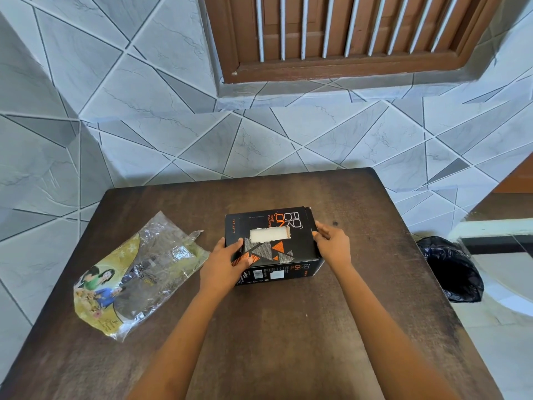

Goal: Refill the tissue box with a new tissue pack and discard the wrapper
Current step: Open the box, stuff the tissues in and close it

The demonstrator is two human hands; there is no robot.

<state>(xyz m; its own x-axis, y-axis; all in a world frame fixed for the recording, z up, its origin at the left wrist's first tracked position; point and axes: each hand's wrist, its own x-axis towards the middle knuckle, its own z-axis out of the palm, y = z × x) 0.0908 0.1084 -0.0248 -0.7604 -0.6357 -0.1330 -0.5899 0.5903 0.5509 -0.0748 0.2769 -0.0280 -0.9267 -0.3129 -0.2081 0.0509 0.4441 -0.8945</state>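
A black tissue box [277, 226] with orange and grey triangles stands at the middle of the dark wooden table [288, 327]. White tissue [268, 234] shows through the cut opening in its top. My left hand [223, 262] grips the box's near left corner, thumb on top. My right hand [331, 243] presses on the box's right end, where a flap stands slightly ajar. The empty clear plastic wrapper [135, 275], printed yellow with pictures of people, lies flat on the table to the left, apart from both hands.
A black bin bag [452, 269] sits on the floor just past the table's right edge. The table backs onto a tiled wall [144, 125] under a brown wooden window frame [346, 39].
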